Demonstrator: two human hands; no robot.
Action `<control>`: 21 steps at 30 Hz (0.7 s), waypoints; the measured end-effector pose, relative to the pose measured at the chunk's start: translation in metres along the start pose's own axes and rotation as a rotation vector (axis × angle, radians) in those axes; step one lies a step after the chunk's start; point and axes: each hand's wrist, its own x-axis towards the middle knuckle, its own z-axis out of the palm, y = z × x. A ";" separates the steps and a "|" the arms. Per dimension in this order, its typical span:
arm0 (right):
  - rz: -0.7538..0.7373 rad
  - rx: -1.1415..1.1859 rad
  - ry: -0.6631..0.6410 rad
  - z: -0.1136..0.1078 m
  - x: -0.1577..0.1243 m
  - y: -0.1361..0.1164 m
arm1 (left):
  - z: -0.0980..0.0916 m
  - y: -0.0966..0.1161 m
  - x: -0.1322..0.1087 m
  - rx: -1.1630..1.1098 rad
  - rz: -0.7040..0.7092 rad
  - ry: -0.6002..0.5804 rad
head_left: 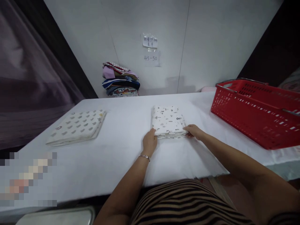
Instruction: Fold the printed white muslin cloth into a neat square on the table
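A folded white cloth (pixel 167 120) with small scattered prints lies flat on the white-covered table (pixel 126 125) in front of me, its layered near edge facing my body. My left hand (pixel 150 140) has its fingers closed on the near left corner. At the near right corner, my right hand (pixel 194 131) pinches the layers, its thumb on top and the other fingers partly hidden by the cloth. A second folded cloth (pixel 78 125), off-white with rows of grey shapes, rests on the left part of the table, apart from both hands.
A red plastic basket (pixel 243 115) with metal handles stands on the right side of the table. A pile of folded textiles (pixel 120 79) rises at the back against the white wall (pixel 206 40). Paper signs (pixel 151 58) hang there. A dark curtain (pixel 30 78) borders the left.
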 end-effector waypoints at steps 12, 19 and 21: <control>0.012 0.061 0.008 -0.002 -0.010 -0.001 | -0.012 0.005 0.002 -0.014 -0.012 -0.093; -0.011 0.166 -0.003 -0.004 -0.013 -0.025 | -0.011 0.016 0.003 -0.008 -0.017 0.006; -0.017 0.190 -0.012 -0.006 -0.013 -0.032 | -0.010 0.018 0.004 -0.029 -0.041 0.037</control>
